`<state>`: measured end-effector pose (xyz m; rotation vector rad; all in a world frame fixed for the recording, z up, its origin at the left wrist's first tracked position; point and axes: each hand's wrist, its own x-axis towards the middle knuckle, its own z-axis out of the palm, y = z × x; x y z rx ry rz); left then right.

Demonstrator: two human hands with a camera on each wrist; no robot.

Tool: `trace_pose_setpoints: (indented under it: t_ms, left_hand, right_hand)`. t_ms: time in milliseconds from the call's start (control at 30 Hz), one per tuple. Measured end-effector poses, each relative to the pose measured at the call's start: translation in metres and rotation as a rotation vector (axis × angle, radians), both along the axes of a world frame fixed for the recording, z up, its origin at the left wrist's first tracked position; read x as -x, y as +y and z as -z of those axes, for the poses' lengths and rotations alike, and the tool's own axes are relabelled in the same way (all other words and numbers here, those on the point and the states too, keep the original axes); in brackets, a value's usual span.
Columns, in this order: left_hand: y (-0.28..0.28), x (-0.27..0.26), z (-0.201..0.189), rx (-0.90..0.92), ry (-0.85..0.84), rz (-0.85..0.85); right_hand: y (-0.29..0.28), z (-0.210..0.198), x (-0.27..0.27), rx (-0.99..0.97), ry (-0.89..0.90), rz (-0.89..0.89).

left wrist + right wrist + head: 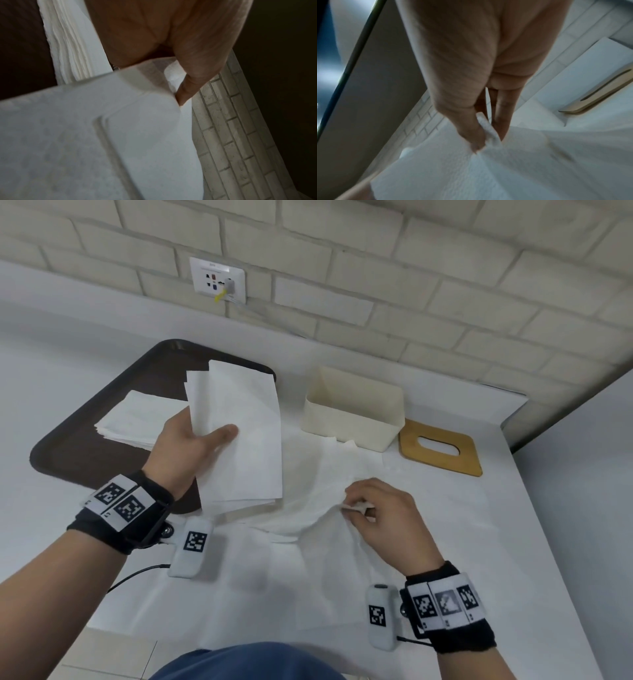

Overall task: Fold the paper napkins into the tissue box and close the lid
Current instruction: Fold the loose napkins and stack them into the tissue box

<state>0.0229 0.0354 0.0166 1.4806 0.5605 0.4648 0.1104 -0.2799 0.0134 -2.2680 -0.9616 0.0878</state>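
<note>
1. The left hand (186,440) is closed round a bundle of folded napkins (239,436), thumb across the front, lifted clear of the worktop (513,542). I'd guess it keeps them squared and ready for the box.
2. The right hand (376,515) pinches a raised edge of a loose napkin (308,508) lying spread on the worktop between thumb and fingertips, probably to lift or fold it.
3. More napkins sit in a flat stack (133,419) on the dark tray (68,453), within the left hand's reach.
4. The tissue box (356,409) stands open beyond the loose napkin. It looks empty from here.
5. Its wooden lid (442,448), slot upward, lies flat just right of the box, out of the way until filling is done.
6. No brand or legible writing shows; the wrist bands (116,501) carry only square black-and-white markers.
</note>
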Motion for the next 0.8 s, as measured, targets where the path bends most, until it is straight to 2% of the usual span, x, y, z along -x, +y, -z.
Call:
trace_pose_setpoints:
  t_ms: [167,300,533,800]
  left_hand:
    - [-0.002,-0.008,0.0,-0.013,0.027,0.011]
    - [-0.008,-0.017,0.003,-0.019,0.066,0.033]
    - [-0.018,-0.032,0.008,-0.026,0.084,0.065]
    - [-0.015,-0.051,0.006,-0.069,0.085,0.051]
  right_hand:
    - [0.001,-0.03,-0.017,-0.235,0.172,0.208]
    - [0.002,-0.049,-0.037,-0.365,0.225,0.289]
    - [0.008,-0.067,-0.055,-0.436,0.184,0.316]
    - [0.002,-0.123,-0.054,-0.629,0.175,0.248]
